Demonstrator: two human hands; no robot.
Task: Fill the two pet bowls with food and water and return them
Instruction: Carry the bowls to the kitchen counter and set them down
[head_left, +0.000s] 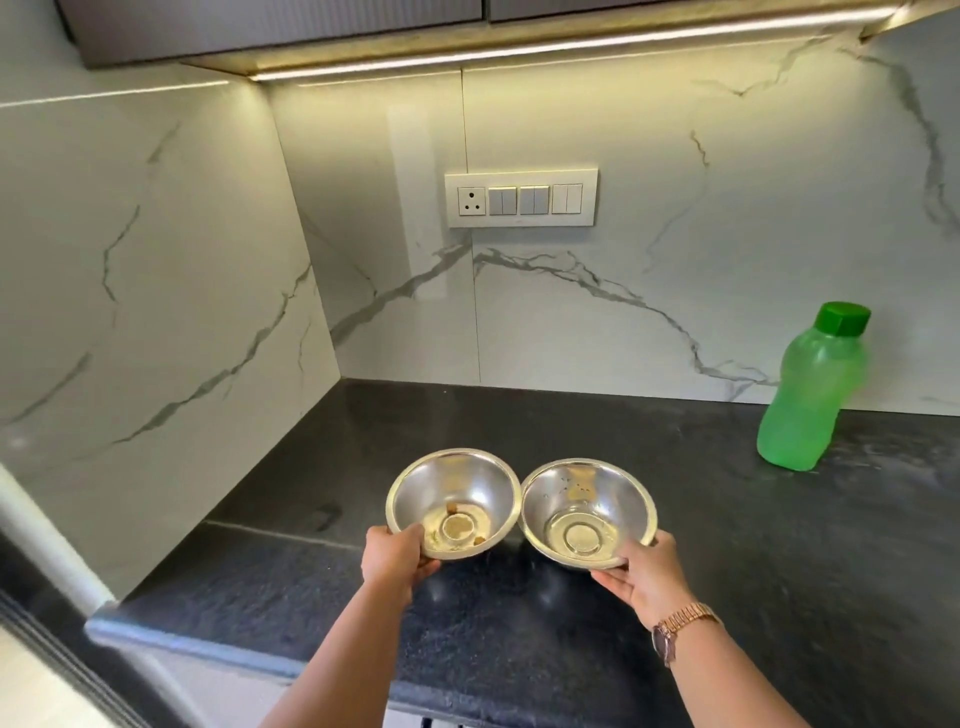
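You are gripping the left bowl (453, 501) in your left hand (390, 558) and the right bowl (588, 512) in your right hand (647, 579), rims touching, near the counter's (779, 545) front edge.

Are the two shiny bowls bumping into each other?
Touching. The head view shows the left bowl and the right bowl meeting rim to rim, with no gap between them.
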